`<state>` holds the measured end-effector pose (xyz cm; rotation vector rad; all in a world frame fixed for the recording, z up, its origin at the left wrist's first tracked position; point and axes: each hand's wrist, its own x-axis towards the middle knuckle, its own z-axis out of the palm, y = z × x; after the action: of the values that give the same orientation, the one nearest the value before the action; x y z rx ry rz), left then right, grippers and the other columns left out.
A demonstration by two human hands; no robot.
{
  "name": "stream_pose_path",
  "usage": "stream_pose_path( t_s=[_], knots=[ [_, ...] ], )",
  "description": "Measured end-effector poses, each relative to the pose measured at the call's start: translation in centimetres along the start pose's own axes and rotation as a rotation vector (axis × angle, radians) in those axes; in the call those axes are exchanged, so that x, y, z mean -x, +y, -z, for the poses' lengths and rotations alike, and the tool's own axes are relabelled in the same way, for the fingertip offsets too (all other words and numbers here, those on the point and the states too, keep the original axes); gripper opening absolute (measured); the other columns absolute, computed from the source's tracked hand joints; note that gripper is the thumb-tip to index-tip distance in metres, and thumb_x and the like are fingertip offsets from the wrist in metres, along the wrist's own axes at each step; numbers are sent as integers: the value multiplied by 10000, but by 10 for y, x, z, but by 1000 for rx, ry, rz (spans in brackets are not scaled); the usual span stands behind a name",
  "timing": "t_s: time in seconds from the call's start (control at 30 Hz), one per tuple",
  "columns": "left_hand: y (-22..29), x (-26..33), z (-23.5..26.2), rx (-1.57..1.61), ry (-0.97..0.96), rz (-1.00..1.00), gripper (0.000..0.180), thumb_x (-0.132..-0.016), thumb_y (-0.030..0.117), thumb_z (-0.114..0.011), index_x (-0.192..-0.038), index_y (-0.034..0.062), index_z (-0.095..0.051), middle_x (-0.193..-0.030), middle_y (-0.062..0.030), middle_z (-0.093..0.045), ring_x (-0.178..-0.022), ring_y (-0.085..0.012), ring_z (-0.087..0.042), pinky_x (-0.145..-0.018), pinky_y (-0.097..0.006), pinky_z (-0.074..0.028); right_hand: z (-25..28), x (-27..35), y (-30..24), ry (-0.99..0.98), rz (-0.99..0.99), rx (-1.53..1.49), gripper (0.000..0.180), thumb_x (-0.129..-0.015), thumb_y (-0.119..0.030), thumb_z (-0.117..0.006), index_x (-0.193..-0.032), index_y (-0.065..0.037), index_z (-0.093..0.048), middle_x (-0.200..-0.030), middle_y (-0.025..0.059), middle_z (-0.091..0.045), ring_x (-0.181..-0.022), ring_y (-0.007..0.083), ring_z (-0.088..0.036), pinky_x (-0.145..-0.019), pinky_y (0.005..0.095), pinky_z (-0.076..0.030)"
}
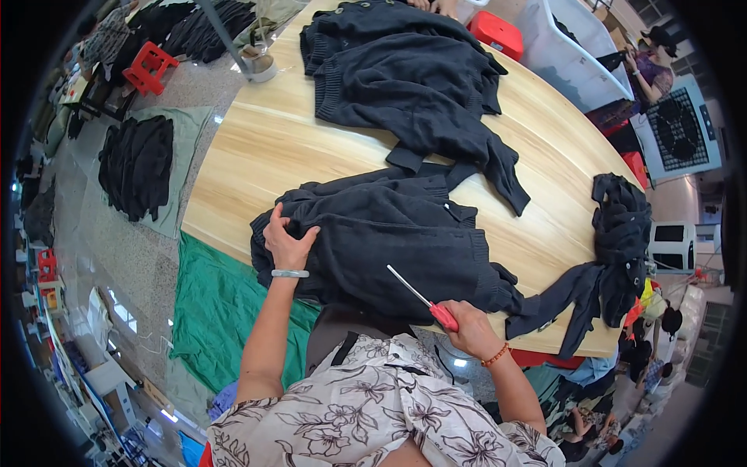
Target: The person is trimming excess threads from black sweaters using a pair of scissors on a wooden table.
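Observation:
A dark knitted sweater lies spread on the wooden table in front of me. My left hand grips its left end, the fingers curled over the fabric and the thumb apart beside a fold. In my right hand is a thin-shafted tool like a screwdriver, its red handle in my closed fingers. The bare metal shaft points up and left above the sweater's lower part, near its ribbed edge. Whether the tip touches the knit I cannot tell. A small pale tag shows near the sweater's far edge.
More dark sweaters are piled at the table's far side, near another person's hands. Another dark garment hangs over the right edge of the table. Green cloth lies at left; a white bin stands far right.

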<state>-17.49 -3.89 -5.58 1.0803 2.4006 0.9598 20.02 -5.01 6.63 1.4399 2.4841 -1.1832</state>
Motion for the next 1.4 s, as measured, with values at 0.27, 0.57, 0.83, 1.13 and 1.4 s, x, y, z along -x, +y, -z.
stream_pose_path(
  t_s=[0.27,0.57,0.83,1.13,1.4],
  knots=[
    [7,9,5,203,-75,-138,382,-768,146,-781,-1054,12,-567,-954,-168,-641,-871,-254,-638,-792,-341,-502,-14,30,11,-10,41,-33,347,-774,-97,-650,-1116,-90,-596,-912,137,-650,-897,320,-622,-789,424,-506],
    [216,92,109,754,-641,-259,276,-799,-19,-646,-1022,42,-494,-913,19,-516,-847,-45,-462,-784,-199,-400,-36,17,-27,-440,146,-172,467,-839,-206,-617,-1291,-119,-542,-992,207,-677,-968,382,-640,-853,460,-488],
    [282,137,166,1125,-1091,-178,423,-695,-23,-708,-1015,26,-435,-977,-75,-563,-864,-104,-522,-829,-262,-411,-37,-35,9,545,650,46,491,-880,-242,-598,-1343,-108,-505,-1048,226,-667,-1050,362,-616,-908,450,-464],
    [289,70,132,1055,-785,-113,340,-777,61,-584,-1095,23,-468,-985,-50,-598,-902,-106,-569,-864,-236,-450,79,31,117,869,567,111,472,-884,-233,-595,-1332,-106,-518,-1048,229,-664,-1073,368,-600,-952,441,-442],
    [338,-134,47,1226,-722,-303,227,-907,200,-589,-1054,27,-590,-952,-65,-641,-848,-145,-645,-765,-287,-539,304,-53,222,972,285,116,455,-888,-225,-592,-1322,-104,-529,-1047,232,-661,-1093,374,-586,-991,432,-424]
  ],
)
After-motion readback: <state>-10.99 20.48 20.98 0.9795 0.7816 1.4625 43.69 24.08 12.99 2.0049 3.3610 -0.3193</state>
